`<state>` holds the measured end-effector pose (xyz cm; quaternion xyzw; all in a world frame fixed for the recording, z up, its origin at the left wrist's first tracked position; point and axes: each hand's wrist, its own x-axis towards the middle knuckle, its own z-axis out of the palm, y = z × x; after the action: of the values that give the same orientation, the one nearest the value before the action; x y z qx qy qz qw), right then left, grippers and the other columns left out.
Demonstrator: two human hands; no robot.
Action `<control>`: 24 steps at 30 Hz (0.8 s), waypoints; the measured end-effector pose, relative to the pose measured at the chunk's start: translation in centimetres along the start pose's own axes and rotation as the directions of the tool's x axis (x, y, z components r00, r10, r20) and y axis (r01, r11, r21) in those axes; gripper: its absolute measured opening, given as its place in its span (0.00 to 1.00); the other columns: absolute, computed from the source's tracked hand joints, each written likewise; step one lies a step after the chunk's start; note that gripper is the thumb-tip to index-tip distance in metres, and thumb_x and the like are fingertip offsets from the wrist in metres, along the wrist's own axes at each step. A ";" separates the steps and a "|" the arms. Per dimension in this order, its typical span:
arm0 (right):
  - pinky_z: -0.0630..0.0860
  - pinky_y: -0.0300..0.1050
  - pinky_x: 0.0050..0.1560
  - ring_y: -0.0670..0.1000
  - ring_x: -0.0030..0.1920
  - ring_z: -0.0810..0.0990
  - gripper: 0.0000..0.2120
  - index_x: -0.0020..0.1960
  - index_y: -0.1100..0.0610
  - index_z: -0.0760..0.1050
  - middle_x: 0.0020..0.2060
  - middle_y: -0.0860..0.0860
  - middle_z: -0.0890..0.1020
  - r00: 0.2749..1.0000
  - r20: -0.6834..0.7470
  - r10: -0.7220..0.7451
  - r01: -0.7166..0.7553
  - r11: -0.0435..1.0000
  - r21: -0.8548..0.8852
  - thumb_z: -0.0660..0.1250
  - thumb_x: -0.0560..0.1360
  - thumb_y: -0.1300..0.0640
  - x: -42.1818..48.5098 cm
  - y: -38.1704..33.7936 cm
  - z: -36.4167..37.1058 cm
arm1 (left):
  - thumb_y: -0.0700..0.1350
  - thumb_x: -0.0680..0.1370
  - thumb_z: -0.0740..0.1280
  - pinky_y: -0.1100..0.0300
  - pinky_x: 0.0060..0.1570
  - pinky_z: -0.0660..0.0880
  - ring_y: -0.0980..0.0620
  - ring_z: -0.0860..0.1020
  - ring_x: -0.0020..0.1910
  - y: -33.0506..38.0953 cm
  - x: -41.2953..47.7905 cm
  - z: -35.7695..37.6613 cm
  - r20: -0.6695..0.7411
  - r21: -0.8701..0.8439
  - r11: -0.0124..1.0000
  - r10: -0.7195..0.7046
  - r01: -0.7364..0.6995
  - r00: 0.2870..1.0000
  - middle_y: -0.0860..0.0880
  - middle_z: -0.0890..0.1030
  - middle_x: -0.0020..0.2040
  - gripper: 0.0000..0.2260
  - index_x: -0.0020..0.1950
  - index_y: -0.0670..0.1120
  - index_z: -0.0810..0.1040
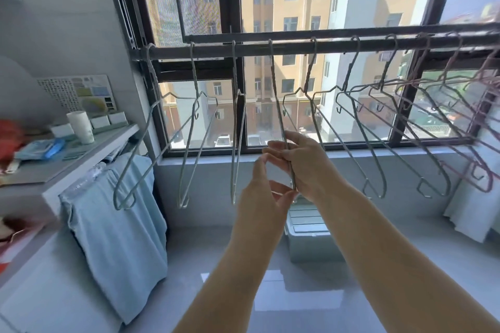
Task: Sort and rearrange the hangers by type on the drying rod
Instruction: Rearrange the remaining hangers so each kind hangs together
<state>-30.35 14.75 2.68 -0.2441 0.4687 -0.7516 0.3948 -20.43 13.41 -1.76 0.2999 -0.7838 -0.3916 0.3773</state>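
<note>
A dark drying rod (pixel 297 46) runs across the window. Several grey-green wire hangers hang from it on the left and in the middle, among them one at the far left (pixel 140 149) and another beside it (pixel 194 143). Pink wire hangers (pixel 460 127) crowd the right end. My right hand (pixel 300 162) grips the lower frame of the fourth grey hanger (pixel 276 94), which hangs edge-on from the rod. My left hand (pixel 266 192) is just below and left of it, fingers curled, fingertips touching the hanger's bottom end near the right hand.
A shelf (pixel 89 149) at the left carries a white cup (pixel 81 127) and small items, with a blue cloth (pixel 116 224) hanging below it. A grey-green plastic box (pixel 311 238) stands on the floor under the window. A white cloth (pixel 470 213) hangs at right.
</note>
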 end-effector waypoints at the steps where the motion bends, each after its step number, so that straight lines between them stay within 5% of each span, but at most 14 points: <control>1: 0.82 0.41 0.40 0.52 0.40 0.81 0.23 0.70 0.64 0.60 0.45 0.58 0.77 1.000 -0.004 -0.007 0.007 1.000 0.015 0.52 0.76 0.76 0.0 0.0 0.0 | 0.45 0.71 0.71 0.62 0.50 0.75 0.58 0.81 0.43 0.0 0.0 0.1 0.002 0.001 1.000 -0.003 0.003 1.000 0.54 0.83 0.40 0.32 0.71 0.52 0.59; 9: 0.81 0.38 0.36 0.52 0.38 0.81 0.22 0.69 0.63 0.62 0.45 0.58 0.78 1.000 -0.028 -0.008 0.010 0.998 0.058 0.52 0.77 0.74 -0.1 -0.2 -0.4 | 0.44 0.73 0.69 0.76 0.37 0.68 0.59 0.79 0.42 0.4 -0.1 0.4 0.026 0.007 1.000 0.007 -0.007 1.000 0.54 0.83 0.42 0.34 0.73 0.52 0.54; 15: 0.81 0.39 0.43 0.51 0.41 0.80 0.21 0.68 0.64 0.64 0.48 0.57 0.77 0.999 -0.035 -0.014 0.008 0.988 -0.155 0.55 0.76 0.73 -0.6 -0.2 -0.3 | 0.45 0.73 0.69 0.72 0.43 0.70 0.62 0.78 0.41 0.4 -0.5 -0.4 0.063 0.076 0.996 0.046 -0.051 0.997 0.58 0.81 0.41 0.31 0.72 0.54 0.58; 17: 0.77 0.46 0.56 0.54 0.53 0.78 0.22 0.71 0.61 0.61 0.57 0.58 0.75 0.995 -0.078 -0.061 0.013 0.860 -0.510 0.59 0.78 0.64 -0.9 -0.1 -0.4 | 0.46 0.73 0.69 0.76 0.40 0.71 0.66 0.77 0.36 0.4 -0.5 -1.7 0.032 0.135 0.982 0.126 -0.130 0.991 0.61 0.79 0.40 0.24 0.67 0.54 0.66; 19: 0.64 0.51 0.69 0.56 0.68 0.67 0.26 0.73 0.57 0.56 0.70 0.56 0.64 0.974 -0.099 -0.205 0.047 0.606 -0.794 0.60 0.78 0.57 -1.4 -0.1 0.1 | 0.43 0.74 0.68 0.76 0.41 0.71 0.65 0.77 0.35 0.4 -0.3 -3.4 -0.078 0.181 0.964 0.209 -0.192 0.975 0.61 0.79 0.41 0.16 0.62 0.52 0.74; 22: 0.52 0.41 0.70 0.51 0.73 0.56 0.27 0.74 0.56 0.55 0.72 0.51 0.57 0.854 0.102 -0.510 0.301 0.325 -0.897 0.60 0.77 0.59 -2.9 -0.3 2.2 | 0.40 0.75 0.66 0.71 0.43 0.72 0.58 0.78 0.39 -0.3 0.5 -5.6 -0.276 0.210 0.957 0.255 -0.201 0.926 0.55 0.81 0.47 0.11 0.57 0.49 0.78; 24: 0.54 0.36 0.65 0.50 0.72 0.59 0.26 0.73 0.55 0.56 0.72 0.50 0.59 0.830 0.223 -0.511 0.393 0.252 -0.884 0.59 0.77 0.61 -3.4 -0.1 3.9 | 0.42 0.75 0.67 0.67 0.48 0.74 0.55 0.78 0.45 -1.0 0.9 -6.3 -0.284 0.206 0.967 0.204 -0.148 0.937 0.51 0.81 0.53 0.13 0.60 0.47 0.77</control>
<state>-25.57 15.55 4.49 -0.4992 0.7276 -0.4665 -0.0612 -15.49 9.73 0.27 0.3178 -0.7728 -0.2327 0.4976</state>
